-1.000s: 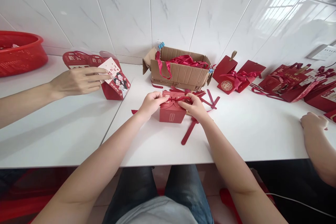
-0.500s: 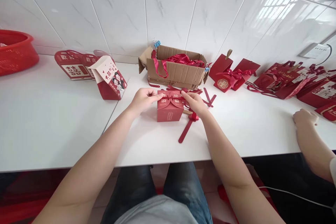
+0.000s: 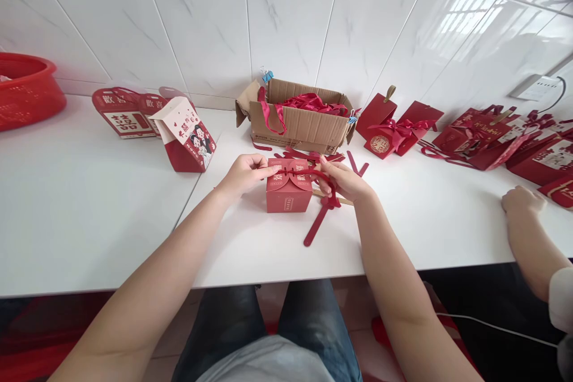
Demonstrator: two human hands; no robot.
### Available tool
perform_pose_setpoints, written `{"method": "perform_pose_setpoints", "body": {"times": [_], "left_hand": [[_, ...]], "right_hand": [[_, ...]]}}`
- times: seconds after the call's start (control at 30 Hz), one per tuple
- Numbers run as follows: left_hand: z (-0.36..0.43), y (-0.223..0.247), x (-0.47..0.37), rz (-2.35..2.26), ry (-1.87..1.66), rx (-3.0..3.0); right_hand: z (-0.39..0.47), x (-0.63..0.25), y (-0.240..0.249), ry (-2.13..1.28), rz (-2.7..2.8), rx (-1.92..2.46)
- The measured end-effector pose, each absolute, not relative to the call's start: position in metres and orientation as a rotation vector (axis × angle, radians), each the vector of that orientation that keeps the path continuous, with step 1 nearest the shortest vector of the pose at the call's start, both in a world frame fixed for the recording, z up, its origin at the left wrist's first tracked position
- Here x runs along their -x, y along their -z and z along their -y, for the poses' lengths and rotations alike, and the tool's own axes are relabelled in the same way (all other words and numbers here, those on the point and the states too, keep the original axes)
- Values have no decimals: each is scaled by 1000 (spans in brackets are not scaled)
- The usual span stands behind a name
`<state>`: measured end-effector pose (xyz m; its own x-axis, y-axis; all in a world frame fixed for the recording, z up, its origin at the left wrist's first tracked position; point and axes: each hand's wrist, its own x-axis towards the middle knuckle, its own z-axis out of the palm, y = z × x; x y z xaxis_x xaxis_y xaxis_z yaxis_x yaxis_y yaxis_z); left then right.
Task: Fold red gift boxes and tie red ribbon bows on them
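A small red gift box (image 3: 289,198) with gold characters stands on the white table in front of me, its curved top flaps closed. Dark red ribbon (image 3: 308,172) runs through slots in the flaps and across the top. On the box's left top edge, my left hand (image 3: 246,175) pinches the ribbon's left part between thumb and fingers. My right hand (image 3: 342,179) is closed on the ribbon's right part, beside the box, and a length of it curves down below the fingers. Under and behind that hand lie several red strips (image 3: 316,225), partly hidden.
Behind the gift box sits an open cardboard box (image 3: 295,122) of red ribbon, with blue binder clips. Gift boxes (image 3: 185,137) stand left; ribboned red boxes (image 3: 396,128) and more packages line the right. A co-worker's hand (image 3: 523,200) rests at far right. A red basket (image 3: 31,92) stands far left.
My right hand has moved right, off the box's top edge, drawing the ribbon out with it. My left hand stays at the left edge. The co-worker's arm has shifted slightly.
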<state>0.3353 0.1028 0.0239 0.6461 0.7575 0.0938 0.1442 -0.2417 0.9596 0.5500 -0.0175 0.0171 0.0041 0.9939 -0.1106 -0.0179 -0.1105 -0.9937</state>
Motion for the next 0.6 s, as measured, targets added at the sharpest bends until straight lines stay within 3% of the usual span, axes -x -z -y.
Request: {"method": "perform_pose_setpoints", "body": {"times": [0.6], "left_hand": [[-99,-26,-337,-657,-672,-1772]], "right_hand": [[21,-559,-17,-1554,1170,1087]]}}
